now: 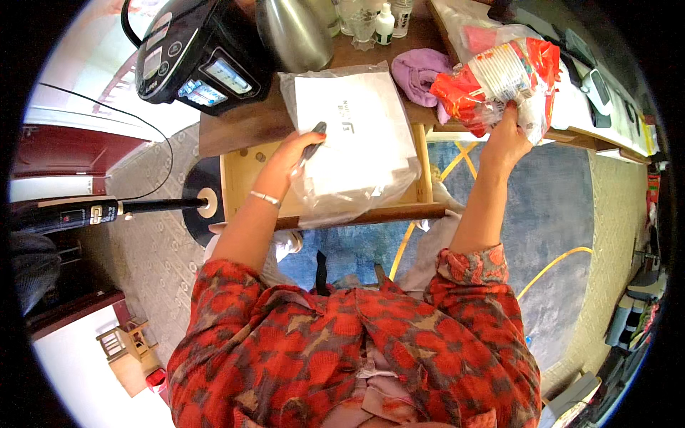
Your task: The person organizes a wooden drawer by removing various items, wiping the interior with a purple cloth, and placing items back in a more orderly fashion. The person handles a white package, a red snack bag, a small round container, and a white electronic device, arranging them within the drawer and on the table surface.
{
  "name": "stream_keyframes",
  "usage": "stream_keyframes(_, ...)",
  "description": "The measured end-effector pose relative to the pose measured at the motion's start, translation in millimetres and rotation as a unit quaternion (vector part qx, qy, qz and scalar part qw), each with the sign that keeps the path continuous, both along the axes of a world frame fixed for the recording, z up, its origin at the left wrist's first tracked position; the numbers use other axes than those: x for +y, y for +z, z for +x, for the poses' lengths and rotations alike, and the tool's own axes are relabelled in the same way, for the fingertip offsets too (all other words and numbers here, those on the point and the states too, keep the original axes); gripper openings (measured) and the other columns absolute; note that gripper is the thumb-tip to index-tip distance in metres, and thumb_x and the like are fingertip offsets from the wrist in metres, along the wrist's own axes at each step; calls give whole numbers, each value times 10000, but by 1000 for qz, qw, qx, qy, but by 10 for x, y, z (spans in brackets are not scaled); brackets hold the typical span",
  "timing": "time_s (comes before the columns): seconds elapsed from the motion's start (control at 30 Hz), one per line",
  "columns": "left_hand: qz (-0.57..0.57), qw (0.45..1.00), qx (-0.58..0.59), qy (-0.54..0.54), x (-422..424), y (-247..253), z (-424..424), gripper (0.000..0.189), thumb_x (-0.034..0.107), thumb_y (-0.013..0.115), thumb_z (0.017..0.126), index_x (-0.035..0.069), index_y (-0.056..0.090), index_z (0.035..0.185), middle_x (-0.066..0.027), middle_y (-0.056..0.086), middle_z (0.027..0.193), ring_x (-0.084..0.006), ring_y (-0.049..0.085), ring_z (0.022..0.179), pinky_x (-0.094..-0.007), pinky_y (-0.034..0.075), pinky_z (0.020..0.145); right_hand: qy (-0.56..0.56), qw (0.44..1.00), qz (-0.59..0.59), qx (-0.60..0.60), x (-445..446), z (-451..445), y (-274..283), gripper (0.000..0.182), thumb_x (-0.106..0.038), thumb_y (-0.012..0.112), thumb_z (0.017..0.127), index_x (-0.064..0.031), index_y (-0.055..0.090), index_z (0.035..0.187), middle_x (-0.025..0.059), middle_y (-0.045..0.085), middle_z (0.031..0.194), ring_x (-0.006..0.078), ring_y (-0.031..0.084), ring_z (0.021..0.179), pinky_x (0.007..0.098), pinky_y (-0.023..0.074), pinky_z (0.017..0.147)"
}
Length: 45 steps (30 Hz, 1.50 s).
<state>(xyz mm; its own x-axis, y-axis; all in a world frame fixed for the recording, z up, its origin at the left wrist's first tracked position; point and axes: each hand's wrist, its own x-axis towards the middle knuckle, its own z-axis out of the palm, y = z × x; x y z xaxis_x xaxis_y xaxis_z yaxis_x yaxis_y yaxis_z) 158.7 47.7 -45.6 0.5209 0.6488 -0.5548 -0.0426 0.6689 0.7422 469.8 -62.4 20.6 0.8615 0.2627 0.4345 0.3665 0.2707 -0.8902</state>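
Note:
My left hand [299, 152] grips the left edge of a white box [369, 128] in a clear plastic bag, its thumb on top along with a small dark item I cannot make out. The box bears print and is above an open wooden drawer [243, 184], hiding most of its inside. A few coin-like discs [260, 157] lie in the drawer's back left. In my right hand [505, 139] is a red and clear plastic package [500, 80], held up over the right part of the tabletop. White ridged contents show through its wrapping.
On the wooden table [230, 131] stand a black Supor water dispenser [206, 64], a steel jug [294, 35], a small white bottle [384, 24] and glassware [364, 27]. A lilac towel [420, 75] lies beside the box. A black pole [160, 205] on a round base stands at left.

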Motion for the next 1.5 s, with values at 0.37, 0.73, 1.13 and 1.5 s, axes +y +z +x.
stream_keyframes(0.37,-7,999,-30,-19,475,-217,582,261,31,605,744,-64,538,978,-137,605,909,-216,613,777,-318,530,688,51,997,-27,48,-168,256,78,248,-4,510,825,33,518,1071,87,573,1027,154,552,877,273,442,748)
stream_keyframes(0.73,86,996,22,-4,646,-209,971,251,56,619,753,-46,567,977,-129,613,899,-219,605,718,-333,514,638,67,996,-19,53,-167,332,4,279,9,514,816,32,498,1094,89,569,1039,150,542,912,264,435,773)
stream_keyframes(1.13,443,753,486,-27,787,-366,984,666,404,679,692,-28,451,1145,-230,474,1173,-361,458,1092,-415,377,907,72,997,-2,-9,-42,173,-96,183,16,527,811,20,578,987,59,596,962,150,545,890,277,421,791)
stream_keyframes(1.5,507,720,473,2,264,195,699,693,394,534,815,-119,329,1232,-291,397,1242,-375,394,1165,-392,304,988,76,985,-116,-106,-26,-142,-177,163,-21,529,798,17,576,950,128,621,853,189,573,795,308,436,718)
